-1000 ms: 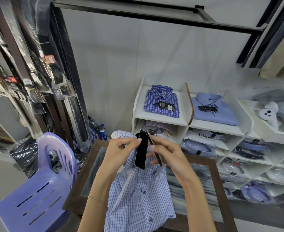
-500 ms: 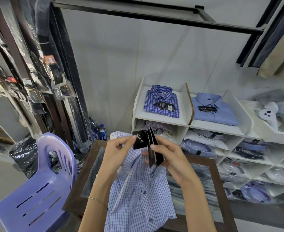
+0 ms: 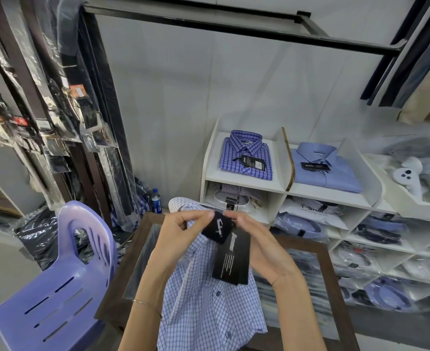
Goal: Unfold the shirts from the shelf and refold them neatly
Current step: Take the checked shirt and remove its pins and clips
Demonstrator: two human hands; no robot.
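Chair (image 3: 57, 295): 1, purple, left of table (image 3: 122, 295).
Left hand (image 3: 178, 236): pinches small black tag (image 3: 217, 228).
Checked shirt (image 3: 208, 312): 1, on table.
Right hand (image 3: 262, 247): pinches hang tags (image 3: 231, 259), 2 black, above table.
Shelf (image 3: 282, 188): 2 folded shirts on top, behind table.

A pale grey wall (image 3: 173, 102) is backing a white cubbyhole shelving unit (image 3: 282, 188); a lilac plastic slotted chair (image 3: 57, 295) is standing beside a dark-framed glass-topped table (image 3: 320, 252).
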